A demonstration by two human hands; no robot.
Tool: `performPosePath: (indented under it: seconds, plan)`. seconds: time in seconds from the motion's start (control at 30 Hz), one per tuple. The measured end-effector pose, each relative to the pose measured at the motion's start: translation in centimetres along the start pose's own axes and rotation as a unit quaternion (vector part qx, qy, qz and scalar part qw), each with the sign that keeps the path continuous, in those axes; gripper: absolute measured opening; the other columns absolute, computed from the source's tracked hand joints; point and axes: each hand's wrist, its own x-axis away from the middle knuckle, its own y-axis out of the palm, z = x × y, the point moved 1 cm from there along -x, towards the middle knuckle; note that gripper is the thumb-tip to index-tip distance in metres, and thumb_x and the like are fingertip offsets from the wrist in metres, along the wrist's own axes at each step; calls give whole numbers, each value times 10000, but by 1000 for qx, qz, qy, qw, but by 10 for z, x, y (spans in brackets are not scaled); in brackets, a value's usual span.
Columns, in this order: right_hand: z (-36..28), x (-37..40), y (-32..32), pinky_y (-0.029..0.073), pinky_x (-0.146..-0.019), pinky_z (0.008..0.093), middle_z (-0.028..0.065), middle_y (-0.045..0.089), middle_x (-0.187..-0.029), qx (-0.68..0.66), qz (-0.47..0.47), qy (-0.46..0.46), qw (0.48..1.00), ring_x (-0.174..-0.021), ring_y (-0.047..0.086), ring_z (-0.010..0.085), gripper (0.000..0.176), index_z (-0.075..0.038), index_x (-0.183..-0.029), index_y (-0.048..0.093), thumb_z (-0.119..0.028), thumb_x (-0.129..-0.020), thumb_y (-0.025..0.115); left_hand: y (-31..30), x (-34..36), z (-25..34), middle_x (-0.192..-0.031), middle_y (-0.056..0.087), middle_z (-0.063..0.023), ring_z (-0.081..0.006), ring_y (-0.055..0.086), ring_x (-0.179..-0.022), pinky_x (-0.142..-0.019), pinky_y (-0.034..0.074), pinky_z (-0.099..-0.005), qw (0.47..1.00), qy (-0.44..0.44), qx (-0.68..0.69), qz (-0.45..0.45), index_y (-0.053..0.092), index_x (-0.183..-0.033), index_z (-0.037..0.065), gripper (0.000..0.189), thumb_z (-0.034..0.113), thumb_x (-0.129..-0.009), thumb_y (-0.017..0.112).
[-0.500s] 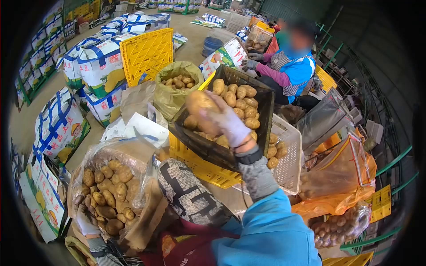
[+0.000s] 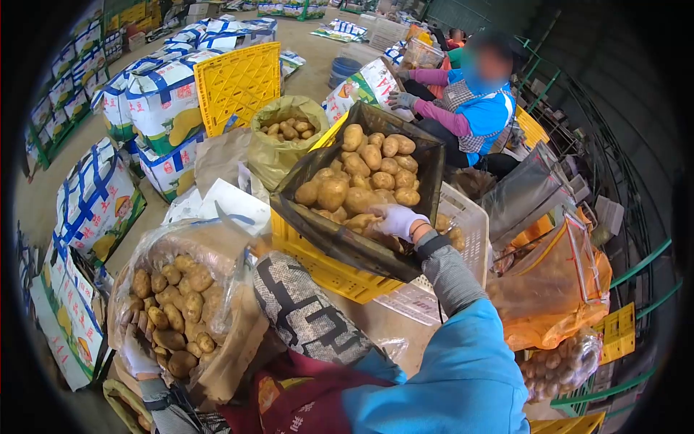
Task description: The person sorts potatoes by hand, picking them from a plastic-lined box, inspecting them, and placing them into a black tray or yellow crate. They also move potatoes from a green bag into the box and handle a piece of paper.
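- Head camera: we see our gloved right hand (image 2: 396,220) on potatoes (image 2: 332,194) in a dark-lined crate (image 2: 289,210); we cannot tell whether it grips one.
- Our gloved left hand (image 2: 137,352) lies open, fingers spread, against potatoes in a plastic-lined box (image 2: 242,318).
- White, blue and green sacks (image 2: 94,202) at left carry red Chinese characters, including 土豆.
- Beyond the crate, a seated co-worker (image 2: 473,108) is beside a white bag (image 2: 372,79) lettered with A's.
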Motion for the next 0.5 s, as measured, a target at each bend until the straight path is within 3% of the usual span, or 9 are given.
performPosePath:
  seconds: [0.03,0.13,0.23,0.27,0.3,0.37,0.4,0.47,0.5]
  plan:
    - [-9,-4,2,491,-940,377,128,673,-1202,-2,-92,-12,996,-1103,632,320,425,-184,-1261,648,-307,-855,623,-1,0,1,-1341,562,-110,-236,577,-1191,-933,515,-331,1000,0,5,-5,527,-1277,101,281,121,-998,498]
    - [-3,-28,16,496,-926,373,112,686,-1186,52,-187,-27,981,-1083,643,308,412,-177,-1252,658,-262,-853,599,-1,-2,1,-1338,562,-114,-232,601,-1144,-913,519,-324,1000,11,9,-18,525,-1284,94,291,130,-997,500]
    - [5,-32,26,518,-873,360,121,711,-1116,83,-188,6,979,-1025,673,267,404,-136,-1210,684,-176,-821,580,-3,8,9,-1320,577,-101,-202,620,-1095,-819,512,-278,999,31,-8,-14,539,-1279,99,292,142,-991,512]
    - [-2,-26,23,526,-853,364,132,719,-1084,91,-177,-23,980,-983,688,263,418,-113,-1215,678,-146,-814,569,-5,14,16,-1304,589,-91,-183,626,-1074,-768,503,-256,999,42,-14,-12,549,-1273,106,291,150,-987,519]
    - [-19,-21,19,526,-847,364,158,720,-1046,77,-175,27,981,-967,693,272,404,-84,-1191,682,-116,-810,551,13,32,30,-1272,613,-67,-149,631,-1049,-697,472,-234,999,46,-10,21,565,-1263,126,288,166,-980,529]
    - [-10,-25,23,528,-821,377,190,709,-1024,100,-137,-27,985,-932,701,290,360,-49,-1141,682,-101,-818,531,18,46,43,-1191,645,-29,-129,635,-987,-721,474,-251,997,61,-16,54,572,-1243,148,270,182,-980,525]
    - [56,-57,39,529,-807,345,161,714,-1021,61,-116,-110,985,-931,699,237,352,-38,-1169,660,-106,-829,593,19,44,40,-1154,637,-42,-183,642,-947,-727,469,-292,995,57,49,62,579,-1187,153,236,147,-951,563]
    - [22,-55,14,515,-843,305,130,698,-1041,-161,27,-31,986,-978,665,180,361,-9,-1199,629,-87,-847,656,32,52,55,-1118,644,-49,-176,638,-942,-714,461,-268,992,39,56,109,579,-1168,134,212,120,-962,535]
    - [-3,-65,3,506,-867,296,116,681,-1060,-204,91,-79,971,-1000,642,164,352,7,-1203,616,-65,-860,657,33,50,60,-1111,647,-58,-179,648,-944,-712,485,-267,991,43,69,110,579,-1166,115,205,121,-967,529]
